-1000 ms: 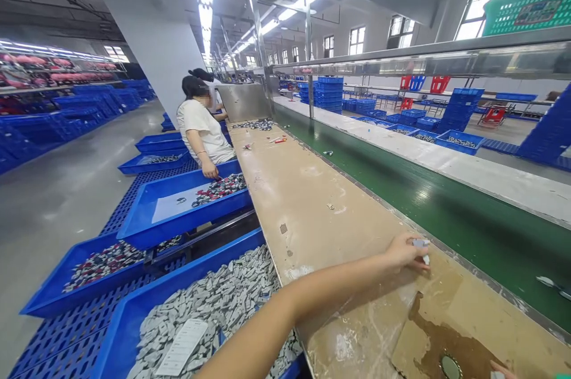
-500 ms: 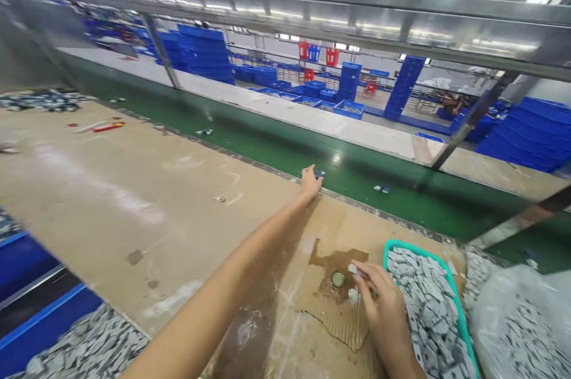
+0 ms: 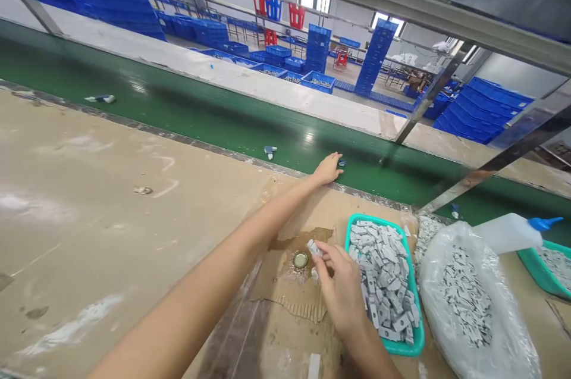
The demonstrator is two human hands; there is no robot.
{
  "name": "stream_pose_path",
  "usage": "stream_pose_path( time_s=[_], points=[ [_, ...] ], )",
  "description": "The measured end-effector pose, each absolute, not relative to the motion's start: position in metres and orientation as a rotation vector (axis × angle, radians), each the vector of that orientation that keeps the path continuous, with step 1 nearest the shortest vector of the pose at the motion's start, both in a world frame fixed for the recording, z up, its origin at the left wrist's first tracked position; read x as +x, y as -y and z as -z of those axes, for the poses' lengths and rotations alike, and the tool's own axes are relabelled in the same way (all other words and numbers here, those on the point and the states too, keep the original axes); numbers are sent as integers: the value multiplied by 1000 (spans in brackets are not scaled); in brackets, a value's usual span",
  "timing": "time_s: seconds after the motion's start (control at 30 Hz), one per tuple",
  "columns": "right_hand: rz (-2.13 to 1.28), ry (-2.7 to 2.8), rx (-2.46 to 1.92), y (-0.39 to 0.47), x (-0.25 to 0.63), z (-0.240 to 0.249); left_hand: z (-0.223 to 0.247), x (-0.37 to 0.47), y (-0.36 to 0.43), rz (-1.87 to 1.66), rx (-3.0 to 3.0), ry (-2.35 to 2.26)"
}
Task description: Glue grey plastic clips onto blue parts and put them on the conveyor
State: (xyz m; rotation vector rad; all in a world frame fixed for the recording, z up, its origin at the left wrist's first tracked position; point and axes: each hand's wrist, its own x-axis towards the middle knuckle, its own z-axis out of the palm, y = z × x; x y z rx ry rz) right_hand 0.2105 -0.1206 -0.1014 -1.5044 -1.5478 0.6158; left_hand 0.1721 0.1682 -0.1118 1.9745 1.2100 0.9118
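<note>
A pale grey piece (image 3: 313,246) is resting in the right hand (image 3: 341,281), that grip pinching it above brown cardboard (image 3: 289,293), just beside a round dish (image 3: 300,259). A second pale piece (image 3: 314,272) is showing below the fingers; whether it is being held, I cannot tell. The pinch is leaving one end free, so a loose hold could be sending the piece into the dish. The wrist is lying close to a heaped green tray (image 3: 404,348); a sideways knock could be spilling its heap across the bench (image 3: 214,212). Farther out, the left hand (image 3: 328,169) is spanning a navy-and-white piece (image 3: 342,162) over the green belt (image 3: 214,123); whether that grip is closing on it, I cannot tell. A running belt could be carrying it past.

Counting outward, I am seeing one dish, two green trays, one clear bag (image 3: 499,307), one bottle (image 3: 508,233), and four navy-and-white pieces; the heaps are defying a count.
</note>
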Motion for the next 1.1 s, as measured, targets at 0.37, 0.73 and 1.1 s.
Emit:
stream_pose_path(
  time_s=[0.37,0.73,1.1],
  points=[
    [-562,1573,-1500,120,211,96,106,151,-164,-1082,1278,-983],
    [-795,1528,-1530,125,215,87,82,38,-5,-936,525,-606],
    [-353,2015,-1540,128,208,84,97,10,34,-1115,1048,-818]
  ],
)
